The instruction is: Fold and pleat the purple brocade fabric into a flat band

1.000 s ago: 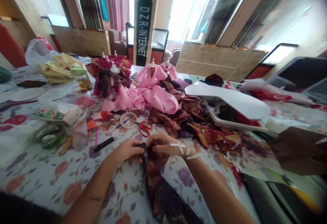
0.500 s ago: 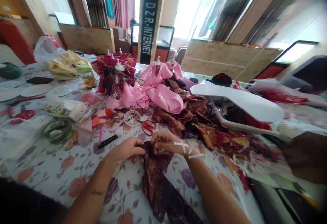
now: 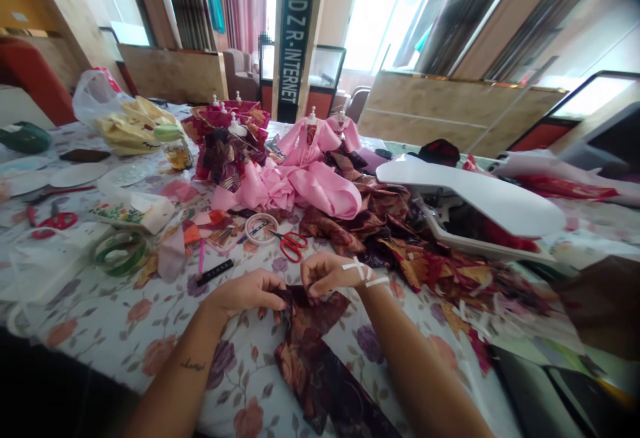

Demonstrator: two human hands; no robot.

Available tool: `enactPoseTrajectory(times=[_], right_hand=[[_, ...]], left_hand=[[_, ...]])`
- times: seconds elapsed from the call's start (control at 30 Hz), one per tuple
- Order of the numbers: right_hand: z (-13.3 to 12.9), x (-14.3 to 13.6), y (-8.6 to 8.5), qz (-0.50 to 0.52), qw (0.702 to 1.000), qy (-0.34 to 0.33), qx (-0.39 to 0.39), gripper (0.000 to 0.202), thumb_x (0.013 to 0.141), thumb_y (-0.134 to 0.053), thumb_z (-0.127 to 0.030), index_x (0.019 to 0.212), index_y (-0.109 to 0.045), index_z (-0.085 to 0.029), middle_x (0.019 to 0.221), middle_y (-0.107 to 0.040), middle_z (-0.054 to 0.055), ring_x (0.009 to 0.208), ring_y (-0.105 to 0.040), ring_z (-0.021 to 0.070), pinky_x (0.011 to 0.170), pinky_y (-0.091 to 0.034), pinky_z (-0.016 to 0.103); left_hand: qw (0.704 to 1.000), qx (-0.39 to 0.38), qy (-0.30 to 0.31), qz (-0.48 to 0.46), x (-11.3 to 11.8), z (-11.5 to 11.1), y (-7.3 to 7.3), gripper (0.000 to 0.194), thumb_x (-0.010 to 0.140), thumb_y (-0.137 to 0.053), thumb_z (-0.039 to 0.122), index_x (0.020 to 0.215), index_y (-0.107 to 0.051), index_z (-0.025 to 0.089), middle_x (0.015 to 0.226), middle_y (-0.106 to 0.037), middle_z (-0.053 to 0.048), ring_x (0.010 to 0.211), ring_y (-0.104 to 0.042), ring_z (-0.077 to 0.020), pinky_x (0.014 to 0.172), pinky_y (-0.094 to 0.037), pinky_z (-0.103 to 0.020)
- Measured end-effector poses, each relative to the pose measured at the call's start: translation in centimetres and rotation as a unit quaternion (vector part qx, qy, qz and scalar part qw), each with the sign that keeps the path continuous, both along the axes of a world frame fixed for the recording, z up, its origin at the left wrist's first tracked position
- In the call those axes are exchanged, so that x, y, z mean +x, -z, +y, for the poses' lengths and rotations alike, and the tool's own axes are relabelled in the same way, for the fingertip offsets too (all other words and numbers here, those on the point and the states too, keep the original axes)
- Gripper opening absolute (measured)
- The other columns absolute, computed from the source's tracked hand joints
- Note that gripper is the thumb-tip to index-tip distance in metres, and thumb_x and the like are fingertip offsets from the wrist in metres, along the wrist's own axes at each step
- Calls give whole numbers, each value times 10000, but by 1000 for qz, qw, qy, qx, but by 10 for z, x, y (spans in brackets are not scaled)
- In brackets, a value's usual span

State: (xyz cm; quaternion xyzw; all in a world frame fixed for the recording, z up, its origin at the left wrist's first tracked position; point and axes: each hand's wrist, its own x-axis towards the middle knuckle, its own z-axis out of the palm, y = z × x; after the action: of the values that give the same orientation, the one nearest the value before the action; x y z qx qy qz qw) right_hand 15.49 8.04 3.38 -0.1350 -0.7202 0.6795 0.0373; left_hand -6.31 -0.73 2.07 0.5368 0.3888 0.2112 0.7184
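Note:
A dark maroon patterned fabric strip (image 3: 313, 358) hangs from both my hands and trails down over the tablecloth toward me. My left hand (image 3: 253, 293) pinches its upper left edge between thumb and fingers. At the top edge, my right hand (image 3: 330, 275) pinches the cloth too, close beside the left; strips of white tape (image 3: 356, 268) stick to its back and wrist. Any pin or needle between the fingers is too small to make out. Just beyond my hands lie red-handled scissors (image 3: 291, 245), a white tape roll (image 3: 261, 228) and a black bar-shaped piece (image 3: 215, 272).
Pink fabric (image 3: 320, 191) and small dressed forms (image 3: 311, 138) stand mid-table. A white board (image 3: 470, 188) covers a tray at right, near maroon-gold scraps (image 3: 440, 265). At left are green tape rolls (image 3: 120, 251), more red scissors (image 3: 56, 220) and a jar (image 3: 175, 148).
The fabric's top has been flattened, with a flap now spread out to the right. My right hand has shifted slightly, and the view has moved a little.

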Motion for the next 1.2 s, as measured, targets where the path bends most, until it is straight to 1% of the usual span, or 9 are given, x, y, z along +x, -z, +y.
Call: enactPoseTrajectory(times=[0.17,0.3,0.4,0.5,0.7,0.83,0.97,1.07,1.2], right_hand=[[8,-9,-17,-13,999,5,44,291,758,-688,-367,813,-662,-82,677,-618,17,606,-526,104,582,-408,226],[11,-13,-44,-1,994,62,87,240,801,-652,-330,843,-665,-94,675,-586,-4,587,-456,84,535,-352,207],[10,-9,-56,11,985,129,112,217,828,-621,-338,856,-649,-124,726,-584,5,631,-477,95,568,-377,212],[6,0,-46,2,975,187,117,259,798,-646,-389,868,-633,-140,776,-585,15,658,-511,107,590,-427,218],[-13,22,3,-74,956,261,114,474,814,-595,-489,1172,-547,-182,971,-581,47,655,-540,115,545,-478,234],[-24,35,11,-109,915,330,205,377,930,-373,-448,922,-632,-173,870,-596,45,791,-556,180,707,-468,303],[-28,34,11,-125,920,274,250,347,904,-425,-416,717,-579,-167,680,-536,-1,656,-504,145,587,-392,260],[-31,22,14,-221,867,274,351,250,796,-617,-408,740,-567,-170,640,-531,-19,597,-482,130,524,-317,236],[-38,5,13,-329,794,276,431,162,782,-643,-262,909,-583,-181,741,-627,45,699,-568,185,576,-331,251]], left_hand=[[997,33,-58,30,0,1,-3,226,687,-694,336,752,-622,132,612,-623,-3,472,-492,-86,433,-324,-195],[987,67,-146,27,-1,2,-1,305,700,-690,396,834,-620,131,572,-573,18,408,-462,-76,419,-339,-200],[983,90,-163,2,-2,2,0,343,710,-689,392,920,-630,127,566,-553,24,409,-461,-77,429,-357,-200],[987,85,-134,27,0,2,0,328,741,-657,385,938,-636,123,552,-533,32,382,-413,-67,407,-329,-200],[991,78,-68,82,3,4,-3,356,752,-618,315,1057,-659,137,633,-556,21,418,-365,-60,403,-279,-197],[991,79,-63,86,2,3,-3,392,754,-619,334,1104,-658,160,650,-554,22,416,-345,-59,401,-268,-201],[990,71,-73,93,3,3,-2,377,747,-620,316,1084,-666,152,598,-516,31,423,-350,-67,396,-244,-198],[992,72,-63,79,3,2,-2,363,753,-614,307,1078,-671,156,551,-472,47,418,-324,-66,393,-217,-199],[995,60,-63,54,4,2,1,312,748,-617,320,997,-681,142,608,-554,23,441,-380,-68,394,-227,-198]])
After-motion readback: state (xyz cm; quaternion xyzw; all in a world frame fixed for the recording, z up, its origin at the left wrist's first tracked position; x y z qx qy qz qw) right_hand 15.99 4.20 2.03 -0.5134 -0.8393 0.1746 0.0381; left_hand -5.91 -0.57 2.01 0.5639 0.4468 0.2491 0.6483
